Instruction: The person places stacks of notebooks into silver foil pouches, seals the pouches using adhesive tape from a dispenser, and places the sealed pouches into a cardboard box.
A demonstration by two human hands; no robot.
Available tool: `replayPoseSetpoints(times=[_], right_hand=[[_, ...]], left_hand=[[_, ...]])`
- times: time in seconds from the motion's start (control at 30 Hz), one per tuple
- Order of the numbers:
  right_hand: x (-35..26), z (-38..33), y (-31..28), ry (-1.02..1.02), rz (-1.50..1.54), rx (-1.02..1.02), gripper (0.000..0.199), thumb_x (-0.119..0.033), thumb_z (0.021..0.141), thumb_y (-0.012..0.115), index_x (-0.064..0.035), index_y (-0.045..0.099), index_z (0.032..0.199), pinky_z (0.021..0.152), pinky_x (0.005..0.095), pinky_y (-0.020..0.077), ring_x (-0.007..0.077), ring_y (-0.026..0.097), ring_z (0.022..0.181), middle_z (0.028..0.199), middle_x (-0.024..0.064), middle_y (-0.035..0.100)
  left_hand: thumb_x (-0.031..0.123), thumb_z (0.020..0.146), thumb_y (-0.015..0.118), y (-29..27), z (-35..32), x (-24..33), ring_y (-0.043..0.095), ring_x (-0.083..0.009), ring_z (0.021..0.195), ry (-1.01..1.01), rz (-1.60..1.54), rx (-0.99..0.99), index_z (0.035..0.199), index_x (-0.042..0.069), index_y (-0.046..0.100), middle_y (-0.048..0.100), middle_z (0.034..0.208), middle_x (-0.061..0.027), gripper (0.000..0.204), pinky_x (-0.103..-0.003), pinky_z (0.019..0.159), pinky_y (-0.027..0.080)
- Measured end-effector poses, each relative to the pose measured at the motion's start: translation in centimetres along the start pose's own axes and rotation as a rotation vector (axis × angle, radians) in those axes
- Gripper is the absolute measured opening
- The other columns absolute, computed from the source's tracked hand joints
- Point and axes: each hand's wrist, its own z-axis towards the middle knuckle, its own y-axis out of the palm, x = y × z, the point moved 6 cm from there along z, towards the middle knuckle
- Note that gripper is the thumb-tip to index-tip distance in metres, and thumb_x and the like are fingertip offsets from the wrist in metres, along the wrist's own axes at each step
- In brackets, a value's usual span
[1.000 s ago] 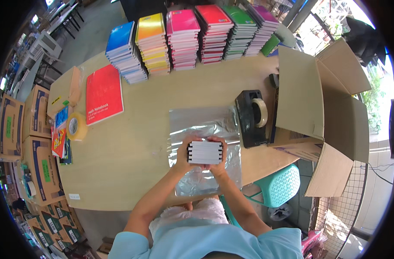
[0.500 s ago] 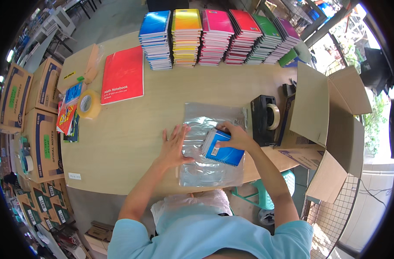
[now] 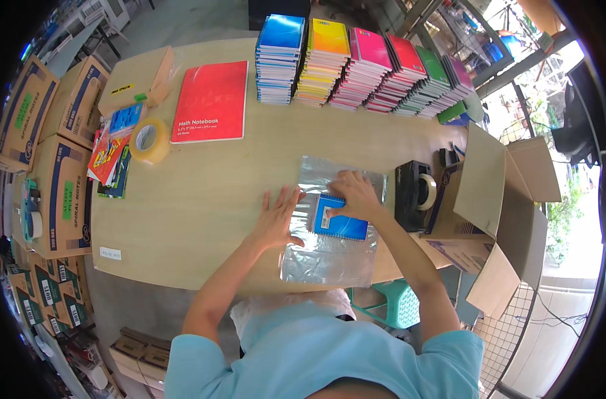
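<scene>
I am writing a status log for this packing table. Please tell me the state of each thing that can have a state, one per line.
Clear plastic bag: lying flat on the table.
Small blue spiral notebook: closed, lying on the bag.
Left hand: open, pressed flat on the bag's left edge.
Right hand: resting on the notebook's top edge.
Cardboard box: flaps open.
Red notebook: closed, lying flat.
Notebook stacks: upright, neat.

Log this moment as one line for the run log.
left hand: flat on clear plastic sheet | right hand: on blue spiral notebook | notebook: lying on sheet | tape dispenser: right of sheet
</scene>
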Motion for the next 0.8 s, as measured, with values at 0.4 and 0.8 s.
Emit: replayPoseSetpoints(times=[0.4, 0.8], right_hand=[[3.8, -15.4, 15.8, 0.699, 1.250, 0.614, 0.046, -0.046, 0.100, 0.053, -0.0028, 0.069, 0.102, 0.066, 0.0280, 0.0483, 0.0125, 0.059, 0.074, 0.082, 0.0023, 0.063], [2.3, -15.6, 12.6, 0.398, 0.916, 0.751, 0.037, -0.034, 0.097, 0.059, 0.0007, 0.066, 0.108, 0.074, 0.0346, 0.0446, 0.0205, 0.053, 0.083, 0.083, 0.0102, 0.057]], left_hand=[[-0.012, 0.065, 0.060, 7.9, -3.4, 3.1, 0.044, -0.0314, 0.112, -0.209, -0.507, 0.248, 0.134, 0.007, 0.054, 0.035, 0.133, -0.0189, 0.072, -0.031, 0.073, 0.054], [-0.005, 0.067, 0.062, 6.2, -3.8, 4.7, 0.047, -0.0290, 0.106, -0.239, -0.536, 0.247, 0.134, 0.008, 0.056, 0.035, 0.132, -0.0194, 0.069, -0.038, 0.084, 0.046]])
